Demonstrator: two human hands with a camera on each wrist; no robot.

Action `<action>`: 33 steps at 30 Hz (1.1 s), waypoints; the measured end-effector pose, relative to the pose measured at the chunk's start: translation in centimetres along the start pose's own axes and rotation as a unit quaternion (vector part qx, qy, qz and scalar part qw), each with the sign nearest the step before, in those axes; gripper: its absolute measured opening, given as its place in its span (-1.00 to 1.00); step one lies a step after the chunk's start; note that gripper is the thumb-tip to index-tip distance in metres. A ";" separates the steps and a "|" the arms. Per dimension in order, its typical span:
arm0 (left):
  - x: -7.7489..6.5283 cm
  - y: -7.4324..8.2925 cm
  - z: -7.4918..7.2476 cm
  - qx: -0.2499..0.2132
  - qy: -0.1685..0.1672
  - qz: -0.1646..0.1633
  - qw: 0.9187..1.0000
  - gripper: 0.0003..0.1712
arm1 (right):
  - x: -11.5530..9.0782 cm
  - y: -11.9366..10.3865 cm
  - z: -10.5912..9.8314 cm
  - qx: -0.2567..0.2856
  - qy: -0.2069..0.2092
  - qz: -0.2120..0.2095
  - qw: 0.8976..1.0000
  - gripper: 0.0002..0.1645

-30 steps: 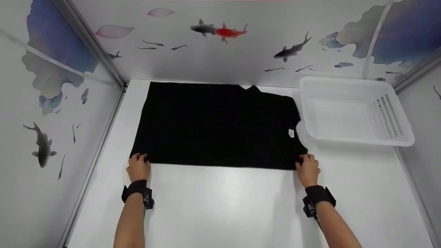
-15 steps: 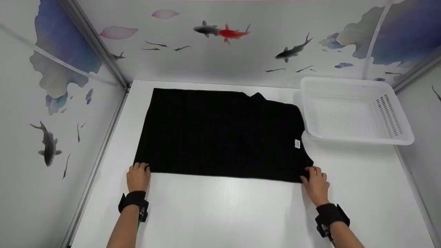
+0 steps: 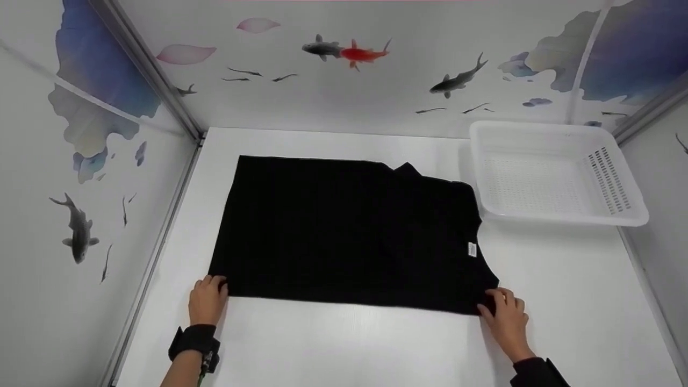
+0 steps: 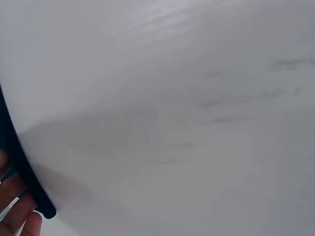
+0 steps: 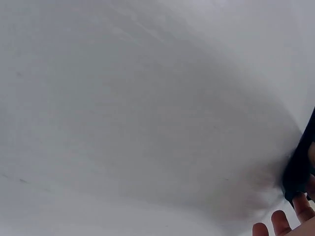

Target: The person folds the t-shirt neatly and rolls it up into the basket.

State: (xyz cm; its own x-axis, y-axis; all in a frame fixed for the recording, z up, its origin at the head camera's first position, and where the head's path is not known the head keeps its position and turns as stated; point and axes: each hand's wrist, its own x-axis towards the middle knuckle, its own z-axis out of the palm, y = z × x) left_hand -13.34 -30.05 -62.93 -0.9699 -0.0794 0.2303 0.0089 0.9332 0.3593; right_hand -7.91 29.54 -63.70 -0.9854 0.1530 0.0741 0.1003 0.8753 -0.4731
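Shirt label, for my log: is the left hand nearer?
No: the right hand grips the shirt nearer its label than the left hand does.

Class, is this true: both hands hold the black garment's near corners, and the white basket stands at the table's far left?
Wrong side: the head view shows the white basket at the table's far right. The left hand and right hand do hold the black garment's near corners.

Matt cloth shirt (image 3: 344,231), glossy smooth tabletop (image 3: 344,344), plastic basket (image 3: 559,219)
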 end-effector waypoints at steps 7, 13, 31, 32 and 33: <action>4.5 0.1 -1.0 -0.039 -0.030 -0.027 0.998 -0.85 | 4.2 -3.0 -0.5 0.053 0.041 -0.029 0.997 -0.69; 10.6 1.5 -1.0 -0.028 -0.042 -0.014 0.999 -0.81 | 11.0 -7.0 -0.1 0.083 0.060 -0.094 0.990 -0.76; 20.5 4.0 1.7 0.015 -0.125 0.010 0.992 -0.65 | 23.5 -9.1 -0.3 0.030 -0.062 -0.013 0.998 -0.59; 20.8 4.0 1.8 0.015 -0.129 0.011 0.991 -0.64 | 23.8 -9.2 -0.2 0.019 -0.066 -0.015 0.998 -0.58; 21.1 3.9 1.9 0.015 -0.135 0.010 0.991 -0.63 | 24.1 -9.4 0.0 0.010 -0.069 -0.015 0.997 -0.58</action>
State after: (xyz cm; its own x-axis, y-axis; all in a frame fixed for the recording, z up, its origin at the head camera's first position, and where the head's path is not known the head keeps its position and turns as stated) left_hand -34.22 -27.40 -58.42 -0.9994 0.0322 -0.0144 0.0257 0.9440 0.3290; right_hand -32.63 25.03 -57.47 -0.9977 0.0603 -0.0322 0.0683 0.8692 -0.4898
